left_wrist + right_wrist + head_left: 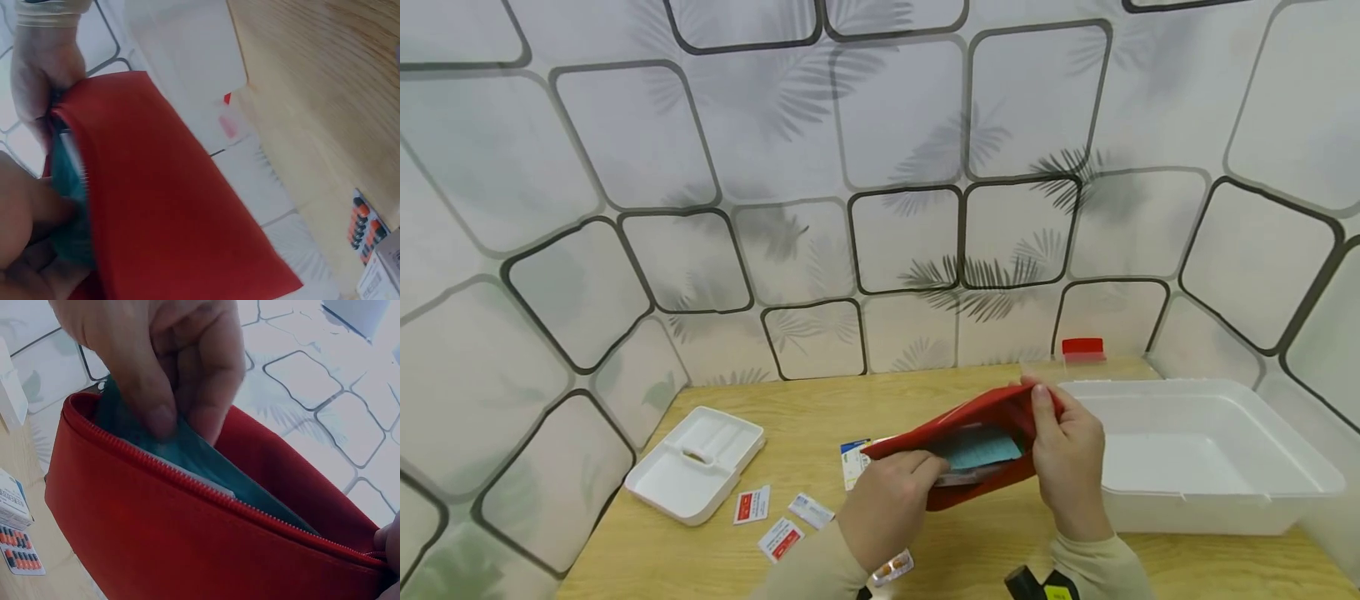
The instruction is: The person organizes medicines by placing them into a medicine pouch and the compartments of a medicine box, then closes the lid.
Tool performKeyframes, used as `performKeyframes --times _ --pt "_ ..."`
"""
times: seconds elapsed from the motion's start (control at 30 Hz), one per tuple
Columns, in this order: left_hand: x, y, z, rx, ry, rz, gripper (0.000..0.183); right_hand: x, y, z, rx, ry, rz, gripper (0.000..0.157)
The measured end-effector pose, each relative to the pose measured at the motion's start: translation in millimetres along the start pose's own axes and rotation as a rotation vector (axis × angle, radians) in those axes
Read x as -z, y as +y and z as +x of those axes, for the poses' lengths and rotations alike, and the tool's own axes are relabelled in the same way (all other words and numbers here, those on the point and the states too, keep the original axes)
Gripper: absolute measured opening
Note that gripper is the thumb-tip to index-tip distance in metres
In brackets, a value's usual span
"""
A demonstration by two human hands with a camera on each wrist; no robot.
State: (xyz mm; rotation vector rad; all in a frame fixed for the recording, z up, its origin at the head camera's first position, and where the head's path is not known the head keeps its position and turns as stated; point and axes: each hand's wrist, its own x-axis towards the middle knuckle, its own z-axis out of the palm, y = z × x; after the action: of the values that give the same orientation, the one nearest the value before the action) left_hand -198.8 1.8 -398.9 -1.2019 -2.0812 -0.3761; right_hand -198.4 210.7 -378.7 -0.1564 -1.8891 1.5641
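A red zip pouch (940,429) is held up above the table, its zipped mouth gaping. My right hand (1071,454) grips the pouch's right end, thumb on the near side. Inside the mouth, fingers of my left hand (887,504) pinch a flat teal packet (200,459). A pale edge shows beside the packet in the right wrist view; the rest of the contents is hidden by the pouch wall. Below the left forearm lies a blister pack (893,567) of orange pills. Left of that hand are small red-and-white sachets (781,540) and a white sachet (811,511).
A white compartment box (695,462) sits at the left of the table. On the right stands a large white bin (1210,512), with a red-topped clear item (1082,348) behind it. A medicine box (12,503) and a capsule blister pack (22,553) lie behind the pouch.
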Motion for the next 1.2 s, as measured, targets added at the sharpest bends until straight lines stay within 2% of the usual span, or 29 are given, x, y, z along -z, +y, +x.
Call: performKeyframes --times 0.13,0.37,0.43,0.5,0.63,0.73,0.83,0.9,0.93,1.03,1.13,1.2 --pt "-7.3 -1.1 1.9 0.009 0.03 0.009 0.026 -1.8 1 -1 0.015 -0.001 0.008 0.03" --pt "-13.9 -2.2 1.0 0.082 -0.05 -0.007 0.021 -3.9 2 -2 0.04 0.001 0.001 0.028" --pt "-12.9 -2.7 -1.6 0.072 -0.047 -0.021 0.021 -3.8 2 -2 0.042 -0.002 0.003 0.028" --pt "-10.1 -3.5 -4.3 0.044 -0.016 -0.047 0.024 -3.6 2 -2 0.038 -0.009 0.007 0.028" --pt "0.5 -6.8 -8.5 -0.028 0.113 -0.112 0.02 -2.6 2 -1 0.035 -0.011 0.01 0.028" --pt "8.6 -13.9 -11.7 -0.045 0.279 -0.146 0.013 -1.6 3 0 0.031 0.001 -0.005 0.028" --pt "12.3 -25.9 -17.5 0.003 0.464 -0.156 0.012 -0.8 3 0 0.018 0.014 -0.028 0.029" --pt "11.8 -34.1 -23.1 0.071 0.544 -0.158 0.014 -0.3 2 0 0.006 0.018 -0.037 0.03" --pt "10.9 -38.0 -26.4 0.112 0.563 -0.164 0.017 -0.1 1 0 0.001 0.018 -0.039 0.031" --pt "7.1 -47.3 -36.7 0.232 0.525 -0.236 0.029 0.3 0 0 -0.013 0.015 -0.03 0.031" --pt "2.6 -52.2 -45.6 0.305 0.407 -0.364 0.038 0.2 -1 0 -0.032 0.012 -0.003 0.031" --pt "1.4 -52.2 -49.3 0.328 0.328 -0.45 0.041 -0.3 -1 0 -0.051 0.007 0.03 0.031"
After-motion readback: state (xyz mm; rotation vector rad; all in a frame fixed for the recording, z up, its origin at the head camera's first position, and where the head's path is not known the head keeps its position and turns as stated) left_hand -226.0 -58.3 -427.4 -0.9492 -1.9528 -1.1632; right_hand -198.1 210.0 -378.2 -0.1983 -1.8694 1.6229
